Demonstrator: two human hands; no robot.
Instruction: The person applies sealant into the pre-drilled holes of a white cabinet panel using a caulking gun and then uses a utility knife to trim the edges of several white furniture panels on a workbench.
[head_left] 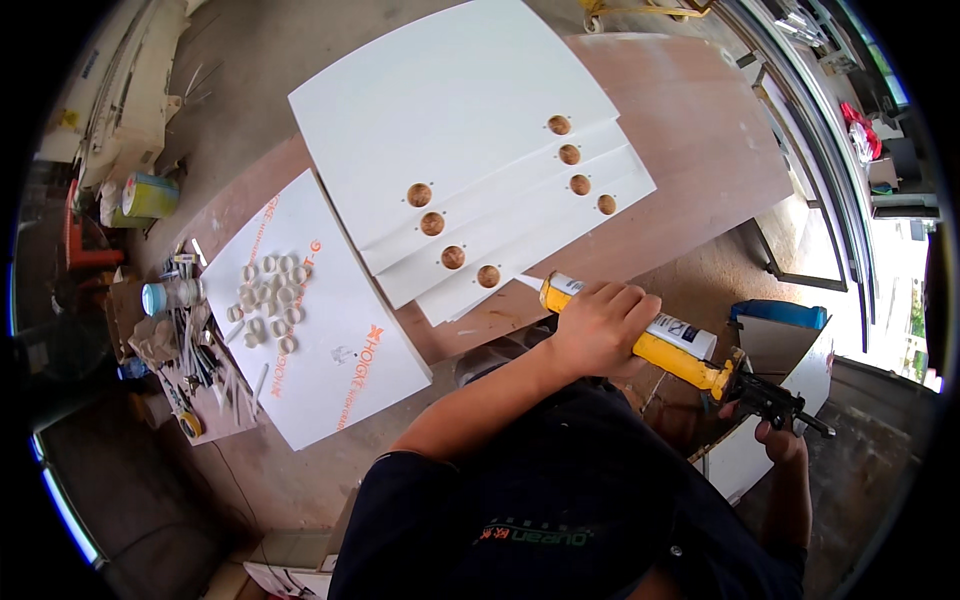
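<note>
A yellow caulking gun point(665, 362) with a white cartridge in it lies slantwise in front of my body. My left hand point(603, 325) is wrapped round its front part. At the rear my right hand point(780, 438) grips the black handle end, its fingers partly hidden. The white nozzle point(529, 282) points left, close to a round brown recess point(488, 276) in the nearest panel; whether it touches the panel I cannot tell. Several white panels point(450, 110) lie overlapped like steps, each showing round brown recesses with small dots beside them.
Left of the panels, a white sheet with orange print point(345, 385) bears several small whitish rings point(268, 290). Beyond it lie mixed tools point(205, 365) and a jar point(172, 296). The brown tabletop point(690, 130) extends right; an open carton point(775, 345) stands near my right arm.
</note>
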